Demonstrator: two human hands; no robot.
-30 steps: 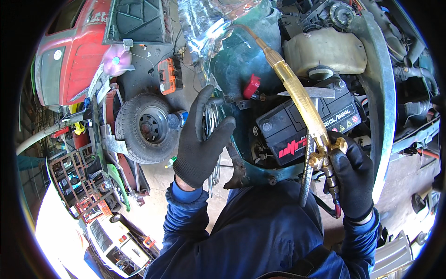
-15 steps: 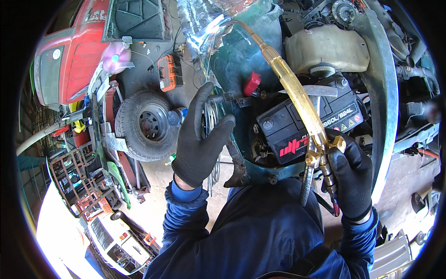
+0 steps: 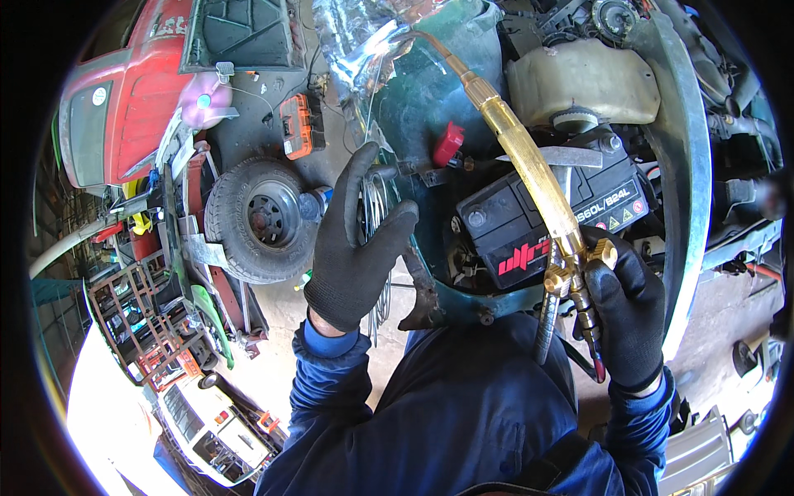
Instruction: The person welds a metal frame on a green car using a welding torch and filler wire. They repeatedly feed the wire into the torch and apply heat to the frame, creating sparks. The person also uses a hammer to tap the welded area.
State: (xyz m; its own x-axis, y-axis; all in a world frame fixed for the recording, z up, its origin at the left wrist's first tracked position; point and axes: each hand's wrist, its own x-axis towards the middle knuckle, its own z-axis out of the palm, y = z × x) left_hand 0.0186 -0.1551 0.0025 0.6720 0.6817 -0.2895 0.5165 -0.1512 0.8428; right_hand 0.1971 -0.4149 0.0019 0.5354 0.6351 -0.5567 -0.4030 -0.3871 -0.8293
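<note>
My right hand (image 3: 624,310), in a black glove, grips a brass gas torch (image 3: 529,165) near its valve knobs. The torch slants up and left, and its thin copper neck ends by a shiny, crumpled metallic sheet (image 3: 351,41). Bright glare lies at the tip; I cannot tell flame from reflection. A loose coil of thin wire (image 3: 378,273) hangs at my gloved left hand (image 3: 351,248), whose thumb and forefinger are spread. The other fingers are mostly hidden behind it, seemingly round the coil. One thin strand rises from this hand toward the sheet.
A black car battery (image 3: 504,211) with a hammer (image 3: 571,157) on it sits under the torch. Behind it is a cloudy plastic tank (image 3: 579,83). A green body panel (image 3: 438,107) lies ahead. Leftward are a wheel (image 3: 265,219), an orange-black toolbox (image 3: 302,126) and a fan (image 3: 204,101).
Both hands and the torch hold nearly the same place. The glare at the torch tip has shifted slightly, and the whole view has moved a little.
</note>
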